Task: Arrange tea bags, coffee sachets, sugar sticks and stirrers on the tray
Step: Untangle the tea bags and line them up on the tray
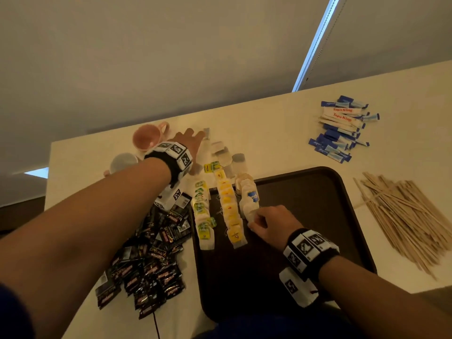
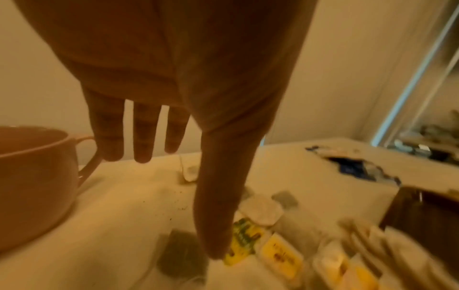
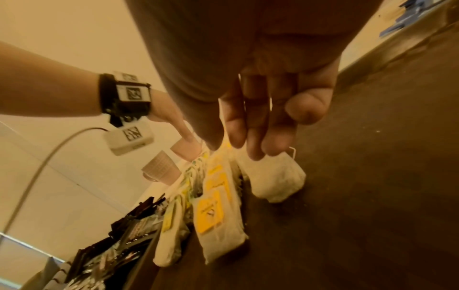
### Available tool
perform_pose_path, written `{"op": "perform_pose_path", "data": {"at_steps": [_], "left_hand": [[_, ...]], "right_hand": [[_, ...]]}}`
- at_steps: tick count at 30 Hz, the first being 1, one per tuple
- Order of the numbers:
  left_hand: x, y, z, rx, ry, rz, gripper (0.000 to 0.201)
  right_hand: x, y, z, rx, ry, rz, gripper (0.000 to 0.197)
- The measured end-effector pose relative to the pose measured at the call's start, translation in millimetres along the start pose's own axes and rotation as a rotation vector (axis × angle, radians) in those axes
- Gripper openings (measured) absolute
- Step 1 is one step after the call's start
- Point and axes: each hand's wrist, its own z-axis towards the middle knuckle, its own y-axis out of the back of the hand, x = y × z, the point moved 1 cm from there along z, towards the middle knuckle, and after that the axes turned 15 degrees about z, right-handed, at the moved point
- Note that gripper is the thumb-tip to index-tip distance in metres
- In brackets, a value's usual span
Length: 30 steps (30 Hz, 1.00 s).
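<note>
A dark tray lies in front of me. Along its left side run three rows of tea bags: green-tagged, yellow-tagged and white with a blue tag. My right hand rests its fingertips on the nearest white tea bag, which lies flat on the tray; the thumb stays clear of the bag. My left hand stretches out over the loose tea bags behind the tray with straight fingers and holds nothing. Its fingertips are close to a small tea bag.
Black coffee sachets are heaped left of the tray. Blue and white sugar sticks lie at the back right, wooden stirrers to the right. A pink cup and a grey cup stand beside my left hand.
</note>
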Motion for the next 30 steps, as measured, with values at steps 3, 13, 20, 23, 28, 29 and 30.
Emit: {"op": "perform_pose_path", "data": {"at_steps": [3,13,20,23,28,29,30], "left_hand": [[-7,-6,14,0.092,-0.025,0.071,0.134],[-12,-7,54,0.081,-0.151,0.046,0.099],[-7,-13,61,-0.012,-0.114,-0.176,0.04],[-3,-19,63,-0.038,-0.097,-0.283,0.053],[-8,-11,61,0.043,-0.213,-0.146,0.115],[-11,-8,61,0.061,-0.24,-0.081,0.12],[-15,-5,61,0.072,-0.259,-0.014,0.12]], "right_hand": [[5,-1,-1,0.034,0.041,0.008,0.02],[4,-2,-2,0.056,0.123,0.082,0.02],[-3,-4,0,0.062,0.149,0.125,0.022],[-4,-5,2,0.068,0.147,0.122,0.022],[-4,-6,2,0.082,0.144,0.128,0.017],[-4,-7,2,0.086,0.139,0.126,0.017],[-3,-6,2,0.089,0.134,0.126,0.017]]}}
